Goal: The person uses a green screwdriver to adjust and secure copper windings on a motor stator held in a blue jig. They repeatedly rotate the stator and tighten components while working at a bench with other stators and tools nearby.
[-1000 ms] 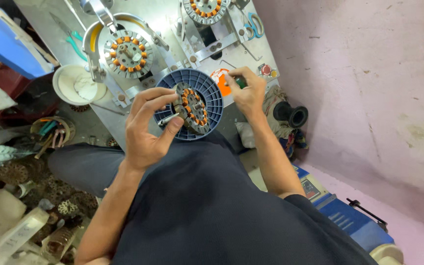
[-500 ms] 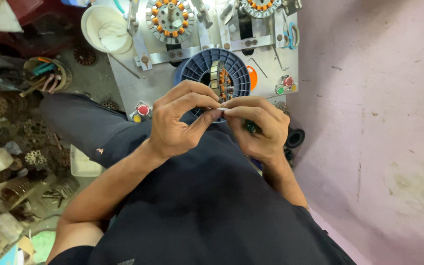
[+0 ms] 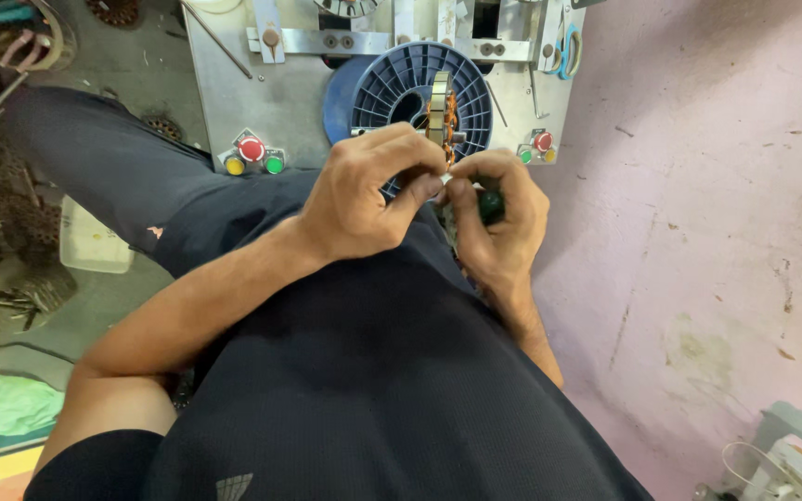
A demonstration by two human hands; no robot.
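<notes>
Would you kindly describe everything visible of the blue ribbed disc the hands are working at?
The blue ribbed disc looks like moulded plastic, round, with radial ribs and a dark centre hole. It rests on the grey metal bench, facing the camera. A wound stator with copper coils stands edge-on before it. The left hand and right hand hide its lower rim; whether they touch it is unclear.

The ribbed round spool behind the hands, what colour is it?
Blue; the spool shows in the head view.

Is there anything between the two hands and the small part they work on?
Nothing visible: the left hand and right hand already pinch it between their fingertips, in front of the blue spool.
</notes>
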